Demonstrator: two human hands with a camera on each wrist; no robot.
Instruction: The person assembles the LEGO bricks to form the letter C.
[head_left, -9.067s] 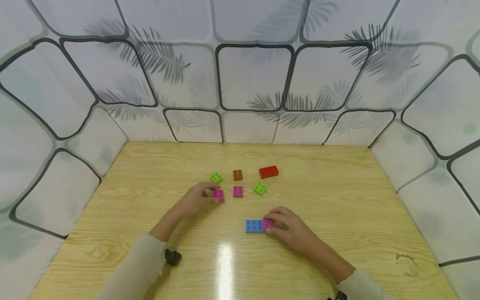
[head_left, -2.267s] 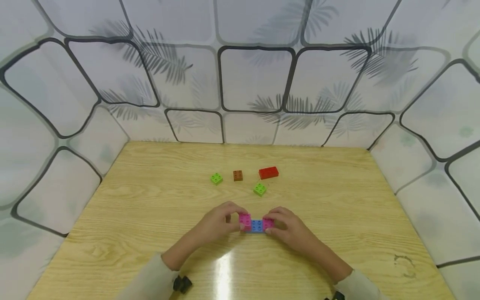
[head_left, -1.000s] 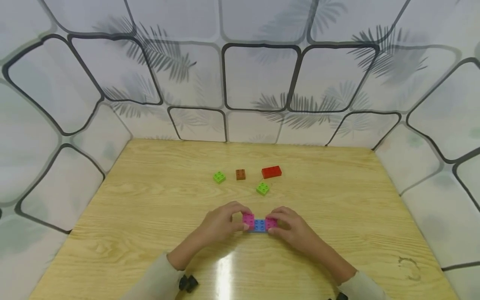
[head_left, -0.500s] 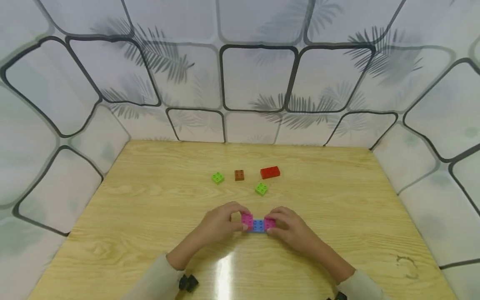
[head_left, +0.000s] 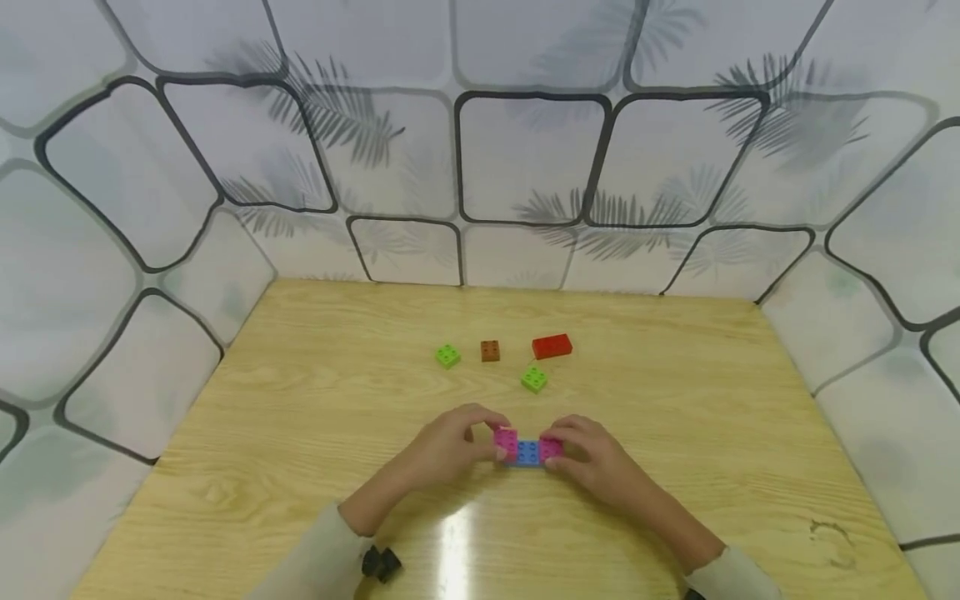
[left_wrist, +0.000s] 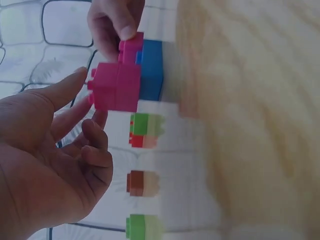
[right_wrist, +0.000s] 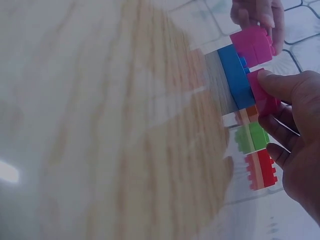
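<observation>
A blue toy building brick [head_left: 528,452] lies on the wooden table, studs up. On its right end sits a single pink brick [right_wrist: 263,94], which my right hand [head_left: 603,462] pinches between thumb and fingers. Two pink bricks stacked one on the other [left_wrist: 116,86] stand at the blue brick's left end, taller than the right one. My left hand [head_left: 450,446] holds this stack with thumb in front and fingers behind. Whether the stack is fully pressed down on the blue studs cannot be told.
Behind the hands lie a green brick [head_left: 447,356], a brown brick [head_left: 490,351], a second green brick [head_left: 534,379] and a longer red brick [head_left: 552,346]. Patterned panels [head_left: 532,158] enclose the back and sides of the table [head_left: 337,358].
Two pink bricks that lay farther back are now stacked at the blue brick's left end, and my left hand came with them. My right hand stays put. The last second shows almost no movement.
</observation>
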